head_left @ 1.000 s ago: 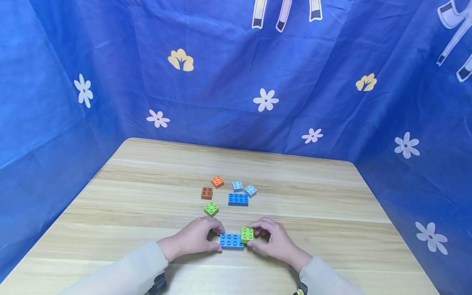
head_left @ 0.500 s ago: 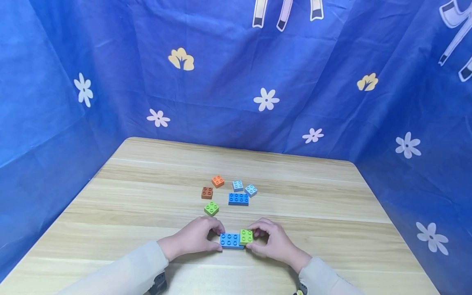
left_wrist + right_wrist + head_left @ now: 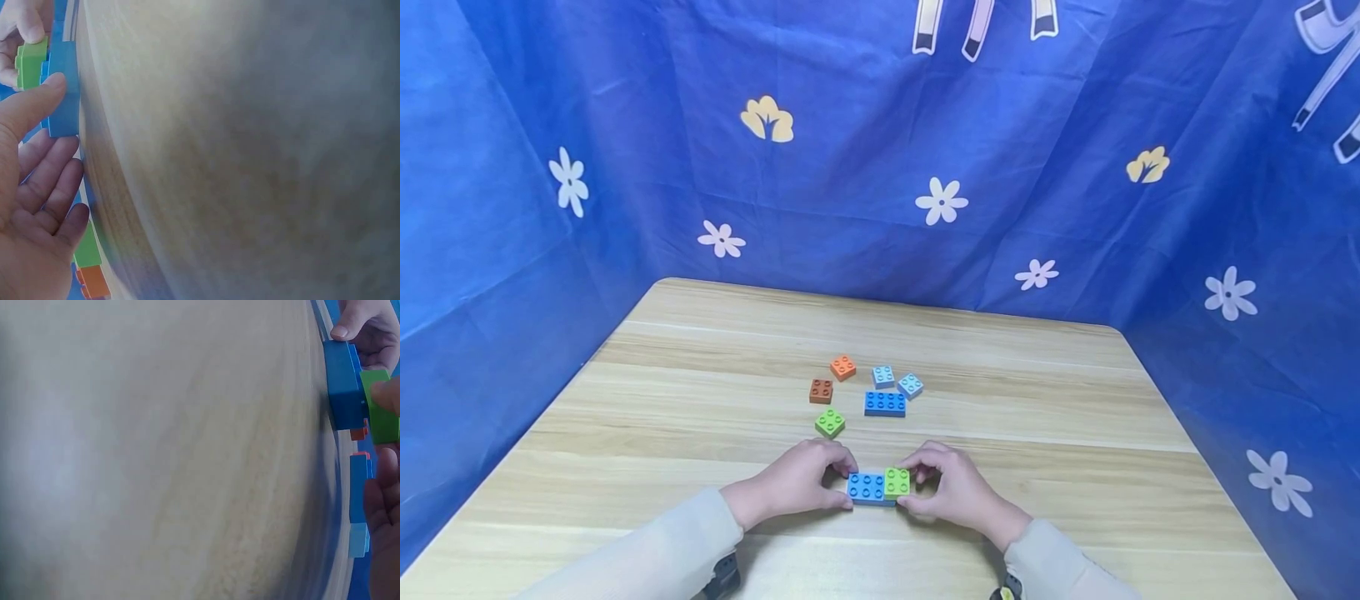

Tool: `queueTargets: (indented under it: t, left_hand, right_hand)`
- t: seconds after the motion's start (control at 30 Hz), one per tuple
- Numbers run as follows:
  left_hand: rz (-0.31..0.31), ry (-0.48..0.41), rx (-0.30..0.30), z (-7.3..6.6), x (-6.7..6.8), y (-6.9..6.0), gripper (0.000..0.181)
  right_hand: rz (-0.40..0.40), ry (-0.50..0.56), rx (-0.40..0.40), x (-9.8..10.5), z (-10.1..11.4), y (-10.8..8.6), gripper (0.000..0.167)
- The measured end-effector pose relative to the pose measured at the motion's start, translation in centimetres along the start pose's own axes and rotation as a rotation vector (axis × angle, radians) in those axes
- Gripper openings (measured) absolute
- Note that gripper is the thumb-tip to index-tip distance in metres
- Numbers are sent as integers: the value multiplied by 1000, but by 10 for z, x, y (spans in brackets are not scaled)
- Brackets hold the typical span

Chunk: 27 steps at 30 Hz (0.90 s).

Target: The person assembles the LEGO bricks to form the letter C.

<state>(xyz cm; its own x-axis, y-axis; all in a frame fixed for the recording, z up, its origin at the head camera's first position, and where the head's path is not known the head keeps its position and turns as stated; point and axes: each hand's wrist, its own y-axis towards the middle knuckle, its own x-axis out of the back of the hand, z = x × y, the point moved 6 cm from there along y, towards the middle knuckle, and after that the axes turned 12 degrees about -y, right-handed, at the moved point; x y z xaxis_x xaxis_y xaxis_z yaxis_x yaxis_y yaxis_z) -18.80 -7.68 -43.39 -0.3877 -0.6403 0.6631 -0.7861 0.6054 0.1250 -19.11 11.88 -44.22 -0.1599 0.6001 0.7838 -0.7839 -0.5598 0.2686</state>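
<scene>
A long medium-blue brick lies near the front of the table, its left end pinched by the left hand. Between thumb and fingers the right hand holds a square green brick over the blue brick's right end. In the left wrist view the left thumb presses the side of the blue brick, and the green brick is at its studs. The right wrist view shows the green brick slightly tilted against the blue brick; whether it is fully seated I cannot tell.
Behind the hands lie another green brick, a brown brick, an orange brick, a darker long blue brick and two light-blue bricks. Blue patterned cloth surrounds the wooden table.
The right hand has shifted the green brick slightly left, further over the blue brick's right end. The left hand has stayed in place on the blue brick.
</scene>
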Motion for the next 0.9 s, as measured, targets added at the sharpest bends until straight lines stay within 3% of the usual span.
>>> queueTargets:
  t: [0.6, 0.9]
  left_hand:
    - [-1, 18, 18, 2, 0, -1, 34]
    - [-20, -50, 25, 8, 4, -3, 39]
  right_hand:
    - [30, -9, -18, 0, -2, 2, 34]
    - [25, -1, -47, -2, -4, -1, 35]
